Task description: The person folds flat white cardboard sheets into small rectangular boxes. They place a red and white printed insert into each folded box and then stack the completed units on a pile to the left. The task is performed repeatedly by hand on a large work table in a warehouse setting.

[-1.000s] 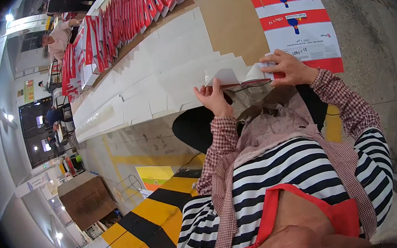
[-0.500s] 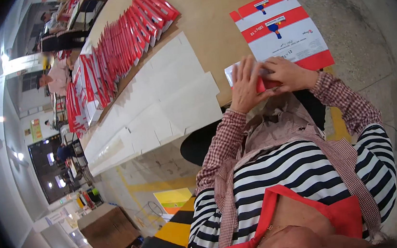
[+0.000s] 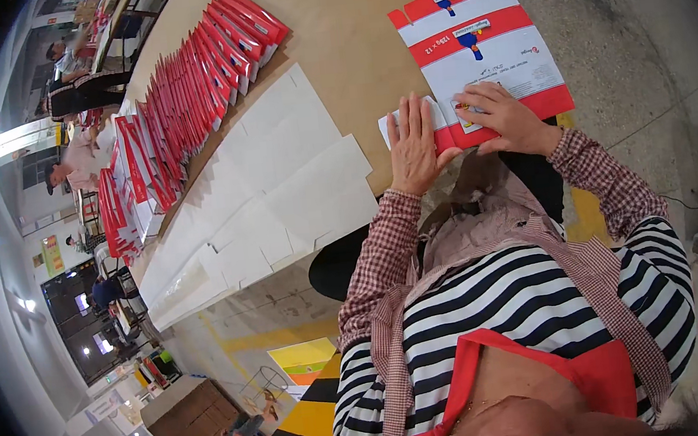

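Note:
My left hand (image 3: 416, 150) lies with fingers stretched out on the white end of a flat red-and-white folded piece of card (image 3: 448, 137). The fingers of my right hand (image 3: 512, 122) are spread over the other end of that card, where a yellow print partly shows. Beneath and beyond the right hand lies a larger flat carton blank (image 3: 480, 49), printed in red and white with blue figures. My palms hide part of the folded piece, so its full outline cannot be made out.
A long row of red-and-white folded cartons (image 3: 197, 85) leans along the left of the brown table (image 3: 346, 27). Large white card sheets (image 3: 276, 174) lie between that row and me. Several people (image 3: 85, 97) work at tables farther left. A cardboard box (image 3: 191, 417) stands at lower left.
My hands have gone from being bunched around the red-and-white piece to lying flatter and farther apart on it. A person has come into view at the lower left.

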Demonstrator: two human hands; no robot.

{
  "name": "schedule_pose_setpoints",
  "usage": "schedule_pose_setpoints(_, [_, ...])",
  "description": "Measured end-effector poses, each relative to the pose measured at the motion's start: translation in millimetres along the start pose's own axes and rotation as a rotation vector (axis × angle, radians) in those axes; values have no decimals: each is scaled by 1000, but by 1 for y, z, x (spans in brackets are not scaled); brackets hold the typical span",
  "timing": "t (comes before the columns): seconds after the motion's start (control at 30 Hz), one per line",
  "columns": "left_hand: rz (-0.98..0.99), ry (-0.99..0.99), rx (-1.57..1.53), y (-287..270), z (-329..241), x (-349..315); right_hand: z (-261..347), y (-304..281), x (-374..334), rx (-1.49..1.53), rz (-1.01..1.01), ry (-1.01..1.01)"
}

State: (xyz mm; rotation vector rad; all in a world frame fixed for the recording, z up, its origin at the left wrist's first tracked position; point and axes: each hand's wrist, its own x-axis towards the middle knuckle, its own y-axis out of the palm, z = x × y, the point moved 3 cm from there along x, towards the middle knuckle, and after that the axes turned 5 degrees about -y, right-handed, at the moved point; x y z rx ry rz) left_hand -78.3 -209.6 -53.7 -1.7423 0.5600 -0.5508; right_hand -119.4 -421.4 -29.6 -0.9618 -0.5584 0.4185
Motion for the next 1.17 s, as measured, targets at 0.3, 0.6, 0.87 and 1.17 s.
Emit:
schedule_pose_setpoints(0.3, [26, -85, 8, 1, -9, 5, -5, 18, -7, -10, 23, 32])
schedule_pose_setpoints(0.6, [-121, -219, -52, 4, -13, 3, -35, -32, -94, 543, -882, 833])
schedule_pose_setpoints(0.87, [-397, -287, -614, 2, -66, 36, -7, 39, 6, 973, -788, 680])
schedule_pose_setpoints(1.17, [-115, -683, -274, -56, 78, -126, -233, -94, 237, 867, 167, 182])
